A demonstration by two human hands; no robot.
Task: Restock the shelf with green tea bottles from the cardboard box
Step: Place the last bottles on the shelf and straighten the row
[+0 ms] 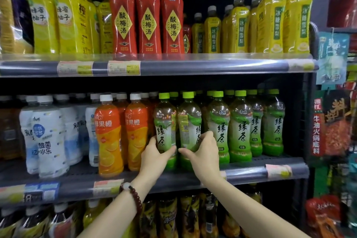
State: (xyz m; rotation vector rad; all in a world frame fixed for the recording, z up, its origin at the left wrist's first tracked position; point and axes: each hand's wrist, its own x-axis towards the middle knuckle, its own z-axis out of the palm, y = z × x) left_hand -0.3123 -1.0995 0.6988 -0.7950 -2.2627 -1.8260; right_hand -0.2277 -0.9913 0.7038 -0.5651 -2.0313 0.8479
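Note:
Two green tea bottles stand upright at the front of the middle shelf [251,173]. My left hand [154,157] grips the lower part of the left bottle [165,121]. My right hand [204,152] grips the lower part of the right bottle [189,121], whose label is turned partly sideways. Both bottles have lime-green caps. To their right stand several more green tea bottles [240,127] in rows going back. The cardboard box is out of sight.
Orange juice bottles [109,137] stand directly left of my left hand, with white drink bottles [48,135] further left. The upper shelf holds yellow and red bottles [147,19]. Dark bottles fill the shelf below. Snack packets [332,121] hang at the right.

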